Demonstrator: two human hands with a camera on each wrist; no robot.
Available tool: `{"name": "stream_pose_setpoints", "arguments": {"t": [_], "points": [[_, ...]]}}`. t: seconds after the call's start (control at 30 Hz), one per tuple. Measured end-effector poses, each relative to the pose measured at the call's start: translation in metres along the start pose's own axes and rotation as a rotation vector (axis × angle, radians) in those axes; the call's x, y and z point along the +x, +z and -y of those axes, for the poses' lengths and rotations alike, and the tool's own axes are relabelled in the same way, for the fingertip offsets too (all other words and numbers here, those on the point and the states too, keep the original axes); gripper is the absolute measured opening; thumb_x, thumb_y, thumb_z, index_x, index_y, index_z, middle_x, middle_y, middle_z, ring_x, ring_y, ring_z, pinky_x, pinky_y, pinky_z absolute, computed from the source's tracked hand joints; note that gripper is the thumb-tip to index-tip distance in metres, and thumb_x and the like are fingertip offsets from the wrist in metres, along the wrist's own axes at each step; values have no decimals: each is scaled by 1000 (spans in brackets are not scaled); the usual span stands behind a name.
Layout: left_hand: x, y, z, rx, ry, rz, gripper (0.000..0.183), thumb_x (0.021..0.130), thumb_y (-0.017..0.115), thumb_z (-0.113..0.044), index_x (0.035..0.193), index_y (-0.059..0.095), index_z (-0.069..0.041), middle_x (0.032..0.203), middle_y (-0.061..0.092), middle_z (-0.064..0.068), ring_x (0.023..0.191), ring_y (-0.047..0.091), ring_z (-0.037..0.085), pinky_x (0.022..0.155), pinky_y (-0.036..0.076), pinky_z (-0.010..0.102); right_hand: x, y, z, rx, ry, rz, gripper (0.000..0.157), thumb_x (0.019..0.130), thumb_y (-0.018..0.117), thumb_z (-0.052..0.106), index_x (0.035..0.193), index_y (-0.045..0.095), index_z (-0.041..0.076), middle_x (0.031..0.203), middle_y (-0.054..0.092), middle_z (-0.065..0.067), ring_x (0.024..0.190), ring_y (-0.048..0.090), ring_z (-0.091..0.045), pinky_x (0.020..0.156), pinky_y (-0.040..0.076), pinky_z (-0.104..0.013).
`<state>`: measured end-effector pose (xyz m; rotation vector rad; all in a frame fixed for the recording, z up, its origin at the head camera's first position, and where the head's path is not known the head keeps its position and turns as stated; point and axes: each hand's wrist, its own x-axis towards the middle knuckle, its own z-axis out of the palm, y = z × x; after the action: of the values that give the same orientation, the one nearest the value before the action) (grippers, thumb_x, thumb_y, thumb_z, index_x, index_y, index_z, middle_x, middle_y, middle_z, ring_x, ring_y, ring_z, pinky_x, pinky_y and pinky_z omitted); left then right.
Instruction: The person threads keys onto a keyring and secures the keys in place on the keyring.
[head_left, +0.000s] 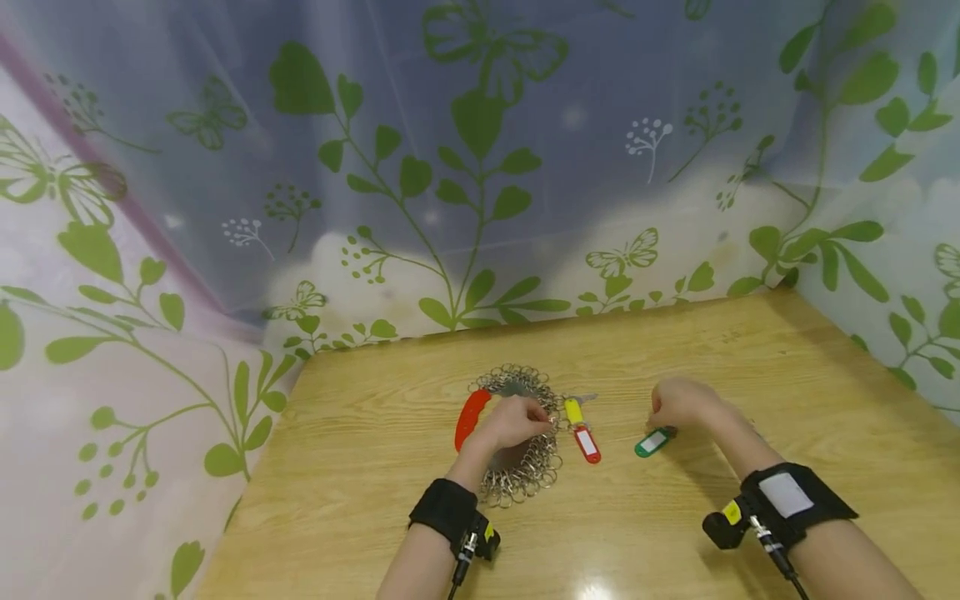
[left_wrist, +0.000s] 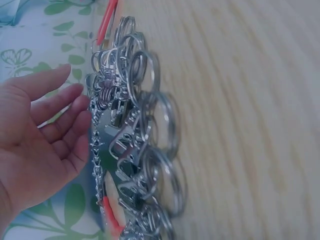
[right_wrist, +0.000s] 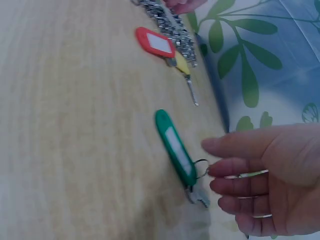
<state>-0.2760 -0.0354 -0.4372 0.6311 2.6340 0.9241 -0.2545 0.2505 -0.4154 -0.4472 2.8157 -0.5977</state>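
Observation:
In the head view my left hand (head_left: 517,421) hovers over a round holder ringed with many metal clips and split rings (head_left: 528,483). Its fingers are loosely curled, and the left wrist view shows nothing between thumb and fingers, the fingertips right beside the rings (left_wrist: 167,125). At the table's right, my right hand (head_left: 690,402) is by a green key tag (head_left: 654,442). In the right wrist view, thumb and fingers stand apart, with the tag's small split ring (right_wrist: 202,169) right at the index fingertip and a key (right_wrist: 201,197) below the tag.
Between the hands lie a red key tag (head_left: 587,443) and a yellow key tag (head_left: 573,410) with keys, close to the holder's right side. A red scalloped piece (head_left: 471,419) shows at the holder's left. A patterned curtain (head_left: 525,208) stands along the wooden table's (head_left: 375,417) back edge.

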Motion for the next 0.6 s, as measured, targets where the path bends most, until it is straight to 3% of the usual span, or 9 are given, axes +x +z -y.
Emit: {"name": "stream_pose_setpoints", "arguments": {"t": [0.13,0.23,0.37,0.6], "points": [[-2,-1,-1,8,22,13,15,87,66,-22,97,70,-11,88,63,-3,77,57,11,68,46,27,-4,4,1,-59,28,19,34,79,62,10,52,41,16,50,30,6,48,26,-9,48,23,-22],[-2,0,-2,53,49,24,13,87,66,-22,95,70,-13,86,63,-5,74,56,9,66,45,26,-3,6,1,-74,33,0,31,78,59,7,54,42,15,53,32,5,50,29,-10,49,24,-24],[-3,4,-3,127,82,52,11,87,66,-22,92,71,-15,82,63,-8,69,55,6,63,44,23,-1,6,3,-27,16,-25,19,82,59,8,64,53,10,60,43,2,54,36,-12,51,28,-26],[-4,10,-7,156,101,76,8,85,68,-19,89,71,-13,79,62,-6,68,55,7,63,45,22,6,7,9,56,-39,-135,11,88,57,9,79,62,5,68,54,0,54,43,-12,50,33,-28]]}}
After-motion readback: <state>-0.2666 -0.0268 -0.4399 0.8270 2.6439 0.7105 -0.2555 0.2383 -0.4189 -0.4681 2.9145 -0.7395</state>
